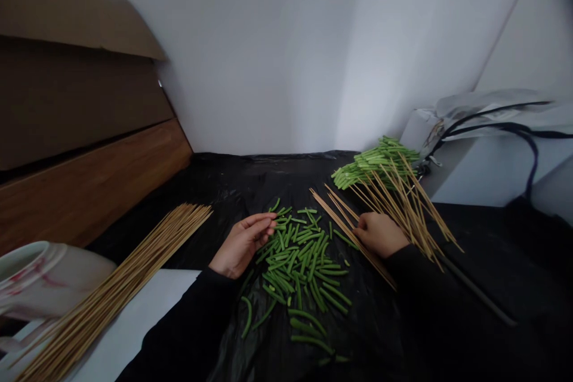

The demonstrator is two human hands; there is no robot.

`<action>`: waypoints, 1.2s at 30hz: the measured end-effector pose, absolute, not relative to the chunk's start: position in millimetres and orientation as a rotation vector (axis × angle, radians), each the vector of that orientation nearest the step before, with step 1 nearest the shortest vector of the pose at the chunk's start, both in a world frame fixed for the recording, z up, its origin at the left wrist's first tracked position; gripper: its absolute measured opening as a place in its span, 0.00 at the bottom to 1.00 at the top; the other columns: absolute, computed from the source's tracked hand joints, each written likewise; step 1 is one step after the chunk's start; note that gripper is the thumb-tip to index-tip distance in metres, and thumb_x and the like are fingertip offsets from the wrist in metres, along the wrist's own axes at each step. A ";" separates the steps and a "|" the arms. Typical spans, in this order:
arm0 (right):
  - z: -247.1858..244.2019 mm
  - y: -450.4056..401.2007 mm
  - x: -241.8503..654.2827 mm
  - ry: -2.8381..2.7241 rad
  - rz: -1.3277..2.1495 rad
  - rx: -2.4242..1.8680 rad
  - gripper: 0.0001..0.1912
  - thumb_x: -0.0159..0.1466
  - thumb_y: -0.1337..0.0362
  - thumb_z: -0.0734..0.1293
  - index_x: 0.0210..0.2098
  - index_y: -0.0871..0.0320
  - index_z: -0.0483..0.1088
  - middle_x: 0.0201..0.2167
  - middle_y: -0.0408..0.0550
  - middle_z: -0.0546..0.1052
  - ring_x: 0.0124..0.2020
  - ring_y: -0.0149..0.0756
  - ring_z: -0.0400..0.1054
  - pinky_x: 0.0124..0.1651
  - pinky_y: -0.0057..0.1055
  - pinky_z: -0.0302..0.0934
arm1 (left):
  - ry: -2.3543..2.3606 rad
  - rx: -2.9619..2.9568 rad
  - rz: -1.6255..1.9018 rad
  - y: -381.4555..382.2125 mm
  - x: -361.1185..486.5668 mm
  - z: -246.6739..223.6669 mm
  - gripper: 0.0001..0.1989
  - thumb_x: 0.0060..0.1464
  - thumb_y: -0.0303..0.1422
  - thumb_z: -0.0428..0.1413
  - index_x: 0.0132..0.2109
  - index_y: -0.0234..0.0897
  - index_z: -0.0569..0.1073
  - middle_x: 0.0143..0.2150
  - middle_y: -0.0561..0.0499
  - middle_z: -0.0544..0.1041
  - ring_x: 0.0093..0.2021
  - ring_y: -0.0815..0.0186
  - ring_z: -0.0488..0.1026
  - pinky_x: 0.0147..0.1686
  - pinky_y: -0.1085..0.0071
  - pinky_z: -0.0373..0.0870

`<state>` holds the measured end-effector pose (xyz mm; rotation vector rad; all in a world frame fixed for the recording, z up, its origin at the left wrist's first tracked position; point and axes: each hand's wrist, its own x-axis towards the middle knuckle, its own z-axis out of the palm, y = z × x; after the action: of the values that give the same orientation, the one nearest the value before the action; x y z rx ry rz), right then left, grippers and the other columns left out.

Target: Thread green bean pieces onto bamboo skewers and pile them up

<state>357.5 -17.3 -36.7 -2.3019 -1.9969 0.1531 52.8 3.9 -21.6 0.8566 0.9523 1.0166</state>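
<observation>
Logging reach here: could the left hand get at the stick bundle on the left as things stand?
Probably yes: only black sheeting shows between the left hand and the uncovered far end of the stick bundle. That hand is at the loose green pieces; whether it grips one is unclear.

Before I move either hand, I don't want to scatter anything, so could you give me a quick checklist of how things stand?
1. Left hand at the loose green bean pieces: ok, at their left edge.
2. Bean piece pinched in that hand: cannot tell.
3. Right hand at the loose bamboo skewers: ok, its fingers are by them.
4. Loose pieces gathered tightly: not ok, several lie apart on the near side.
5. Ample room between the right hand and the skewered beans: not ok, their bare sticks lie close beside it.
6. Skewer bundle kept together at left: ok.
</observation>
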 end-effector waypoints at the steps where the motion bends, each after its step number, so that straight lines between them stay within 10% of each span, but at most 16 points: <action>1: -37.6 -16.5 358.0 -1.994 0.159 -2.297 0.09 0.57 0.61 0.63 0.27 0.57 0.73 0.29 0.52 0.77 0.33 0.38 0.71 0.33 0.29 0.53 | 0.954 0.856 1.019 4.0 52.9 -21.7 0.12 0.46 0.29 0.65 0.40 0.32 0.79 0.34 0.48 0.77 0.31 0.74 0.72 0.30 0.81 0.68; 17: -28.0 -18.1 374.4 -1.835 0.061 -2.198 0.09 0.57 0.62 0.62 0.25 0.57 0.71 0.25 0.50 0.76 0.29 0.36 0.69 0.31 0.29 0.54 | 0.954 0.856 1.032 3.3 53.8 -19.8 0.12 0.45 0.29 0.65 0.40 0.32 0.79 0.33 0.48 0.77 0.31 0.74 0.72 0.30 0.81 0.68; 26: -15.9 -22.9 360.1 -1.495 0.537 -1.490 0.16 0.60 0.57 0.62 0.46 0.54 0.64 0.21 0.37 0.72 0.17 0.30 0.65 0.23 0.27 0.58 | 0.954 0.849 1.025 3.1 54.6 -19.3 0.11 0.46 0.29 0.64 0.40 0.32 0.79 0.33 0.49 0.77 0.31 0.74 0.72 0.30 0.81 0.67; 36: -22.3 -30.4 337.9 -1.853 -0.197 -1.301 0.13 0.65 0.67 0.58 0.44 0.58 0.71 0.39 0.49 0.78 0.40 0.34 0.71 0.43 0.30 0.63 | 0.948 0.844 1.029 1.7 55.4 -18.0 0.12 0.44 0.29 0.65 0.39 0.32 0.79 0.32 0.49 0.78 0.30 0.74 0.71 0.32 0.80 0.67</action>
<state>337.9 -30.4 -22.3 -1.3009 -1.8526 -0.1973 55.4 1.7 -18.0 0.8444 0.9477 1.0293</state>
